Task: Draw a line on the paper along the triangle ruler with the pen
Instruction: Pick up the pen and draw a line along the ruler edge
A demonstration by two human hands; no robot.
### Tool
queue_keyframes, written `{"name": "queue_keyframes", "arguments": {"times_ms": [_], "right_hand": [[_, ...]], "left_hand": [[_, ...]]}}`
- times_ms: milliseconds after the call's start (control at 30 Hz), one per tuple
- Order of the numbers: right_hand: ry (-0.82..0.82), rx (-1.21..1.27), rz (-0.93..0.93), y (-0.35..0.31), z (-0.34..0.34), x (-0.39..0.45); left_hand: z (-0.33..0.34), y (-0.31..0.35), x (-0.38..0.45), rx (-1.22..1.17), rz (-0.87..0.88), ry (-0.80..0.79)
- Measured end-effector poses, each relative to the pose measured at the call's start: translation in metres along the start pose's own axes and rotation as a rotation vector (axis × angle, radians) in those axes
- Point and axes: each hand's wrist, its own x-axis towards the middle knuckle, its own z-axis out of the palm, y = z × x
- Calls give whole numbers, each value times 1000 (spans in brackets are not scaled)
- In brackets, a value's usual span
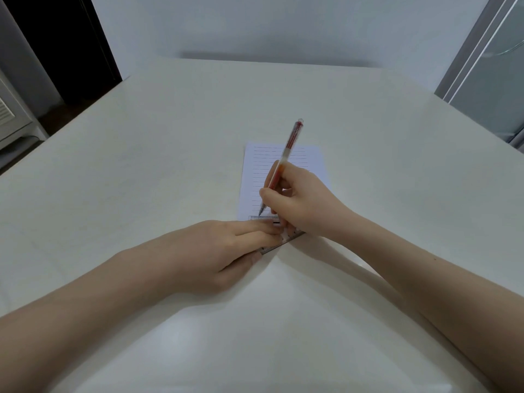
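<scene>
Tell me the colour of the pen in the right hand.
Red, with a clear barrel; the pen shows best in the head view, gripped by the right hand.

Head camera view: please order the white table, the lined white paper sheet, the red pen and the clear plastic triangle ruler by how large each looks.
1. White table
2. Lined white paper sheet
3. Red pen
4. Clear plastic triangle ruler: unsure against the pen, since the hands hide most of it.
</scene>
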Motion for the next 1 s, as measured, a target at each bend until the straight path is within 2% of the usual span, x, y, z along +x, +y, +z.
{"name": "queue_keyframes", "arguments": {"times_ms": [833, 1000], "right_hand": [[64, -4, 50, 15, -22, -15], [71, 9, 119, 20, -29, -18]], "left_hand": [[-3, 4, 1, 64, -40, -39], [-2, 3, 0, 69, -66, -43]]}}
